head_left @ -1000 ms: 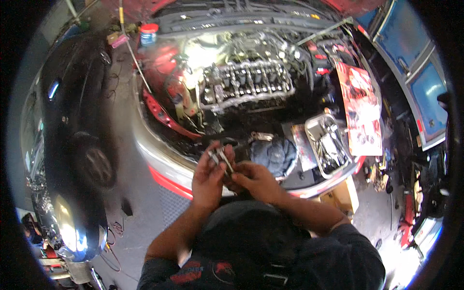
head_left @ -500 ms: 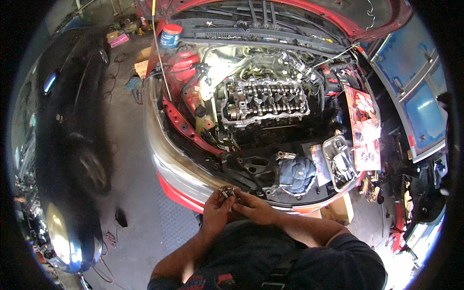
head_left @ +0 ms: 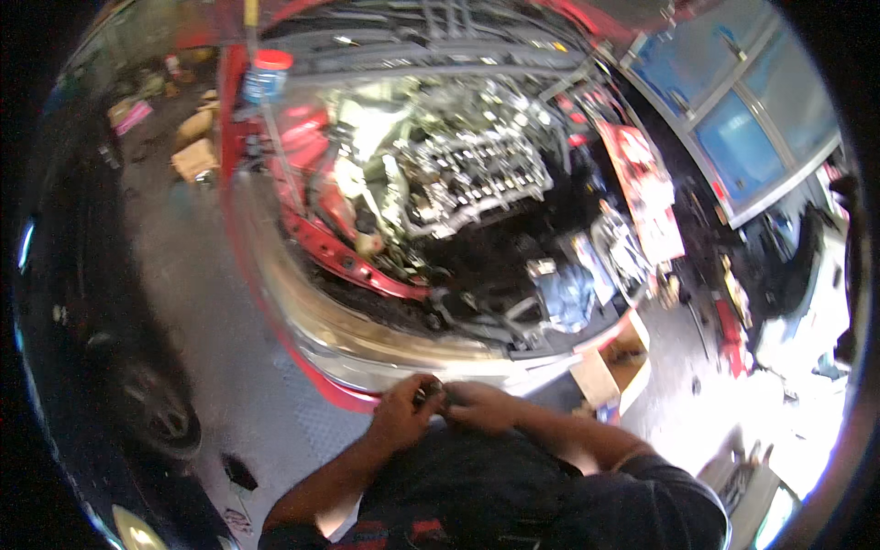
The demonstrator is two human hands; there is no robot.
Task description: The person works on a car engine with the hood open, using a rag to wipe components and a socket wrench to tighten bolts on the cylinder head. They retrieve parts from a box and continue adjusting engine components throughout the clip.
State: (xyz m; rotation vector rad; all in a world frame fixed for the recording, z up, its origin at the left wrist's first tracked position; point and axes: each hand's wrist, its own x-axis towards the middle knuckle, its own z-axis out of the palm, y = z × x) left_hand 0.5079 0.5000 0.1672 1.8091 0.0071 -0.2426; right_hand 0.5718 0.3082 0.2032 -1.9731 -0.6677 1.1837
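Observation:
Both hands meet in front of the car's bumper, close to my body. My left hand (head_left: 401, 412) is closed around several small metal parts (head_left: 425, 394), too blurred to name exactly. The closed fingers of my right hand (head_left: 481, 406) press against the same parts from the right; its fingertips are partly hidden. Beyond them lies the open engine bay of a red car, where an engine's cylinder head (head_left: 477, 179) with exposed camshafts sits uncovered. Neither hand touches the car's engine.
A blue tub with a red lid (head_left: 267, 77) stands at the bay's far left corner. Blue cloth or gloves (head_left: 566, 298) and a metal tray of tools (head_left: 620, 243) rest along the front right. A cardboard box (head_left: 631, 353) is below. A dark car (head_left: 92, 302) stands left.
My view has swung and tilted, blurring the picture; the engine bay now sits further left and is rotated. Both hands stay together, still around the small metal parts.

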